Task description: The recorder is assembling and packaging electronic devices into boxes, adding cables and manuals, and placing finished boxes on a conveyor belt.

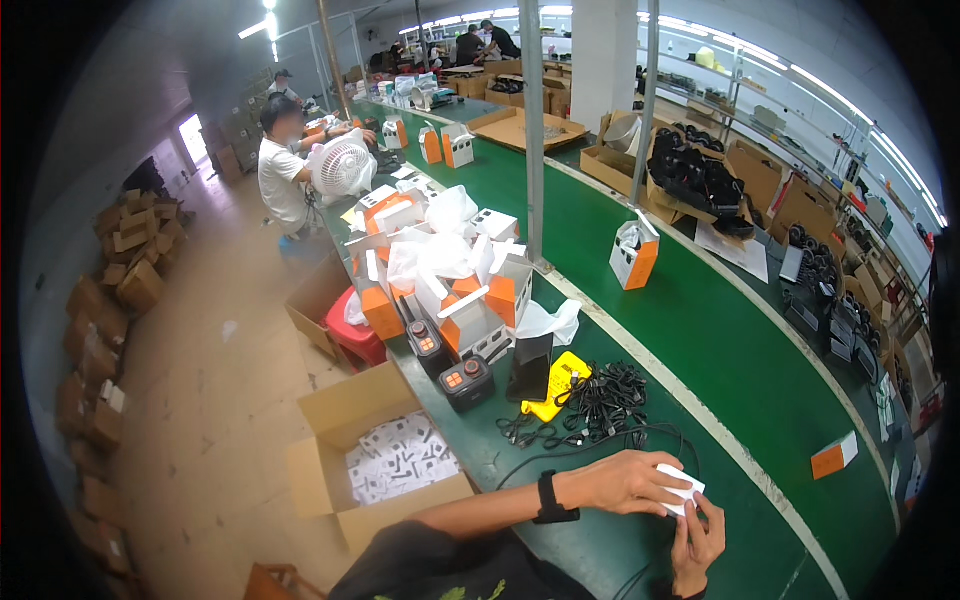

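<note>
My left hand (628,482) and my right hand (697,545) both grip a small white box (681,489) just above the green bench (600,250) at the lower middle. A black band sits on my left wrist (547,498). Just beyond my hands lies a heap of black cables (598,402), next to a yellow object (556,385). Two small black devices with orange buttons (466,382) stand to the left of the cables.
Several orange-and-white cartons (470,300) crowd the bench further back, one (634,255) alone on the green belt and one (834,456) lying at right. An open cardboard box of white packets (395,460) stands at my left. A seated person (283,170) works behind a white fan (342,166).
</note>
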`<action>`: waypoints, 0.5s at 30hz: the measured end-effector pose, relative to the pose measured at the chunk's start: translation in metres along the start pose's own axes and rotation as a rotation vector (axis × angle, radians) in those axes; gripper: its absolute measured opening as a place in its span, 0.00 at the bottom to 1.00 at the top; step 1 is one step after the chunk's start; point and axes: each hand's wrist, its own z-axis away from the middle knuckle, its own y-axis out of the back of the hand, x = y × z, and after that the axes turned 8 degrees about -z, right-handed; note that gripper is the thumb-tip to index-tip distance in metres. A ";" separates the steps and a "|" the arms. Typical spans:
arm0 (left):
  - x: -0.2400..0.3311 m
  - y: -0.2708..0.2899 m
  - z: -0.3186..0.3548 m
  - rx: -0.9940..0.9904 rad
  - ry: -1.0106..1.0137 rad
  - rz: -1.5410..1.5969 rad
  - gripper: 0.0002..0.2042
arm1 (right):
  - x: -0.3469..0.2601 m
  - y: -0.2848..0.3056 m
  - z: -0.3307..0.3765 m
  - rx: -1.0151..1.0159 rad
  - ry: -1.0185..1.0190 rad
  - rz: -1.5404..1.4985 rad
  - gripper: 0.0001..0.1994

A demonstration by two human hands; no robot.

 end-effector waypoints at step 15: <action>-0.007 -0.013 0.024 -0.099 -0.037 -0.287 0.23 | -0.023 -0.008 -0.036 -0.281 -0.099 0.028 0.46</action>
